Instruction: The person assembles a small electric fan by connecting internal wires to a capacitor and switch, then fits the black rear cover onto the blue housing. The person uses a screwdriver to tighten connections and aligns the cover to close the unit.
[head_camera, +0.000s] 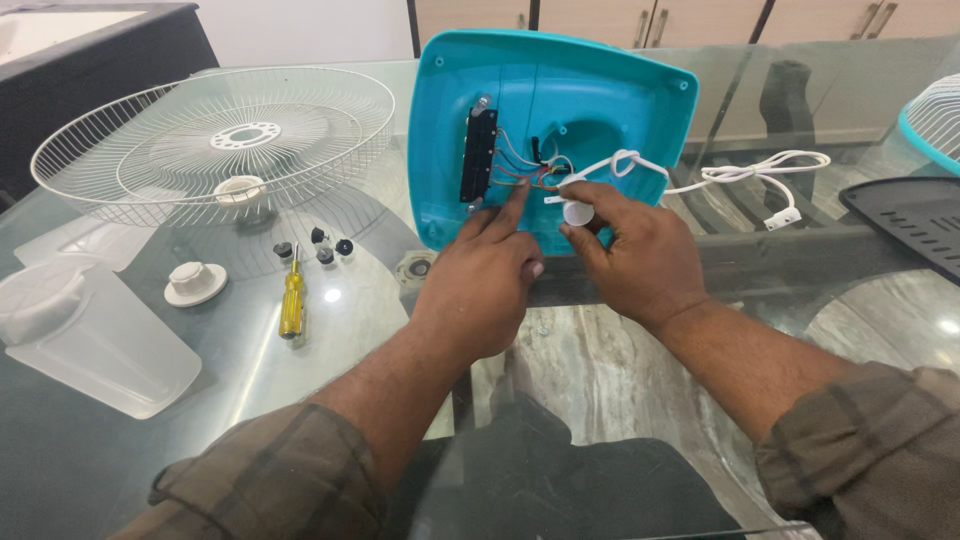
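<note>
A teal plastic fan base (600, 95) lies upside down on the glass table, its hollow underside facing me. Inside it sit a black switch block (478, 155) and a bundle of coloured wires (525, 172). My left hand (485, 275) points its index finger at the wires just right of the switch block; the other fingers are curled. My right hand (635, 245) pinches a small white round part (577, 213) at the base's lower edge. A white power cord (745, 175) loops out of the base to the right.
A white wire fan grille (215, 140) lies at the left. Near it are a yellow-handled screwdriver (292, 300), small black screws (325, 245), a white round cap (195, 283) and a frosted fan blade (90, 335). A dark vented panel (915, 225) sits at the right.
</note>
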